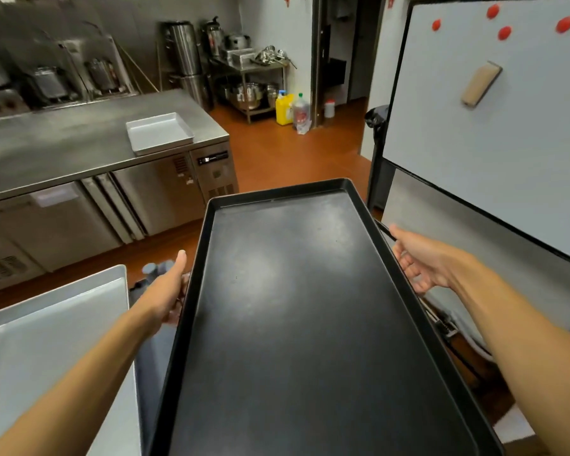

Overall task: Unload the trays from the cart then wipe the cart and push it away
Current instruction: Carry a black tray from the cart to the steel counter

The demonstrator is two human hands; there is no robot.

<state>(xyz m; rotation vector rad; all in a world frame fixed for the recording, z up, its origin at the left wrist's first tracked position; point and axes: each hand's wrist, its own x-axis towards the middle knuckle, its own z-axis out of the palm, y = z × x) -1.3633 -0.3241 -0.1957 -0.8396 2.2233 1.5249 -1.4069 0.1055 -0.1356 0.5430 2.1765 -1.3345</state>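
Note:
A long black tray fills the middle of the view, held level in front of me. My left hand grips its left rim, thumb up along the edge. On the right rim my right hand holds with curled fingers, palm facing inward. Silver trays lie stacked at the lower left. Another silver tray rests on the steel counter at the back left. The cart itself is hidden under the black tray, apart from grey parts below my left hand.
A whiteboard with red magnets stands close on the right. Orange floor runs ahead to a steel rack of pots, a yellow jug and a doorway. Under the counter are fridge doors.

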